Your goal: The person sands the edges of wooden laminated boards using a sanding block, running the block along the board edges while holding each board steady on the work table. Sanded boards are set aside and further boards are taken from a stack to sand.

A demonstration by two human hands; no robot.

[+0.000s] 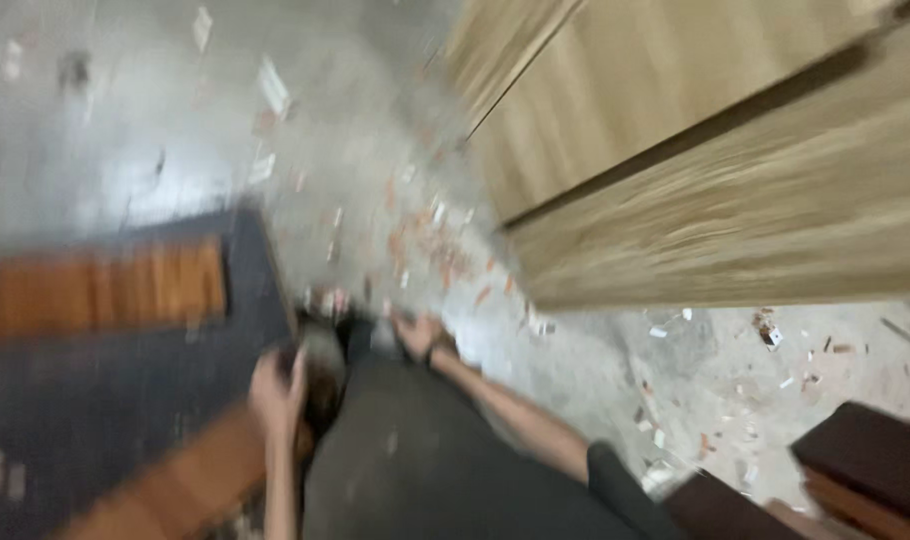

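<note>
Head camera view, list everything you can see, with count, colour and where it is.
Wooden panels: at least two, light brown, upper right, stacked at a slant.
Concrete floor: one, grey, across the top and right.
Scraps: many, white and orange, strewn over the floor.
Mat: one, dark blue-grey, left.
Planks: two, orange-brown, on the mat.
Dark blocks: at least two, dark brown, lower right.
Trouser leg: one, dark grey, bottom centre.
Left hand: near a blurred dark thing, grip unclear.
Right hand: reaching down, dark wristband.

wooden panels (695,150) block upper right; dark mat (95,400) on left; littered concrete floor (375,150) open between.
</note>
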